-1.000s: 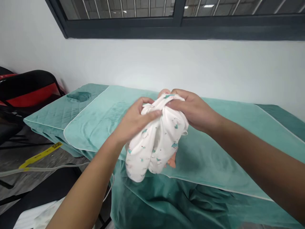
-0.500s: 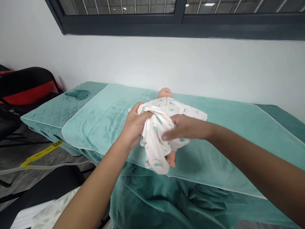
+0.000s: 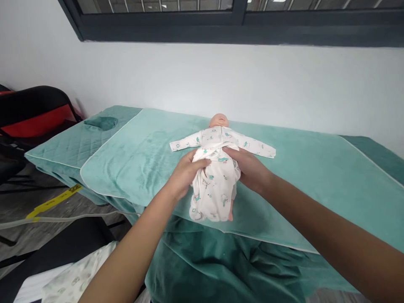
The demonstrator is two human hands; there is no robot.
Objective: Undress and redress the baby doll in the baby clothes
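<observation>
A baby doll lies on its back, its head toward the wall and its arms spread in a white printed long-sleeved top. Over its lower body hang matching white printed baby pants, gathered at the upper edge; their exact shape is partly lost in folds. My left hand pinches the left side of that upper edge, thumb on top. The right side is gripped by my right hand, its fingers partly hidden in the cloth. A bit of the doll's foot shows below.
The doll lies on a green-covered massage bed against a white wall, under a dark window frame. A face hole is at the bed's left end. Chairs stand left, with printed cloth on the nearest. A yellow-tagged tube runs near the bed.
The bunched pants have been spread out flat and squared over the doll's legs. My right hand has moved up to grip their upper right edge; my left hand keeps its hold.
</observation>
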